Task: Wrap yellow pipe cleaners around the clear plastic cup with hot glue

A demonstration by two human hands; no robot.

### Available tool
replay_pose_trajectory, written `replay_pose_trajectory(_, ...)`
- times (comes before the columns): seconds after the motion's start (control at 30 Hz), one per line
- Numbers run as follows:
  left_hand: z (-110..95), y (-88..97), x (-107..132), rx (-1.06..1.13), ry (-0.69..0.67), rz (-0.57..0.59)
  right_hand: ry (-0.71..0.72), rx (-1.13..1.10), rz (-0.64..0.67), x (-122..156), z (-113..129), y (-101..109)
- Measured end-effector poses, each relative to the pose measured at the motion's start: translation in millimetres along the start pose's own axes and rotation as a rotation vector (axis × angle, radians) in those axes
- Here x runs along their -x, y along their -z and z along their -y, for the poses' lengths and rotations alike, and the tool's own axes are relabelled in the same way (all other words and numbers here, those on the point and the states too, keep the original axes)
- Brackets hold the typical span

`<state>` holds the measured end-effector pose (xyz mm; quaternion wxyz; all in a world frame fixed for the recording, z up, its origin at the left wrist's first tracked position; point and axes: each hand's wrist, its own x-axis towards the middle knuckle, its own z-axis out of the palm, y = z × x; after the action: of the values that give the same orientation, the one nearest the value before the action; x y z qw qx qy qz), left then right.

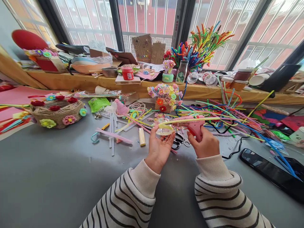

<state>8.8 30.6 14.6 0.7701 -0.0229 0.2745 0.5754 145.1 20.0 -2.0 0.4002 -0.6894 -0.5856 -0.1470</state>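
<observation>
My right hand (206, 144) is closed round the grip of a pink hot glue gun (193, 124), whose nozzle points left. My left hand (159, 147) pinches a small clear plastic cup (165, 129) wrapped with a yellow pipe cleaner (190, 120), held just at the gun's tip. Both hands hover above the grey table (59, 177). Both arms wear striped sleeves. Black scissors (178, 142) lie right under the hands.
Straws (112, 133), a yellow glue stick (142, 136) and a pink cone (121, 107) lie to the left. A rope basket with flowers (57, 113) stands far left. Pipe cleaners (223, 117) pile up on the right, beside a black phone (273, 172) and a cable (235, 150).
</observation>
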Motion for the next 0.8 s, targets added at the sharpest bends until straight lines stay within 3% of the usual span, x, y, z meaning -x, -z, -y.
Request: replay_pose_trajectory(0.8,-0.4,1.2,-0.4,0.011,0.009,0.006,0.039,0.029,-0.049,4.5,-3.6,-1.4)
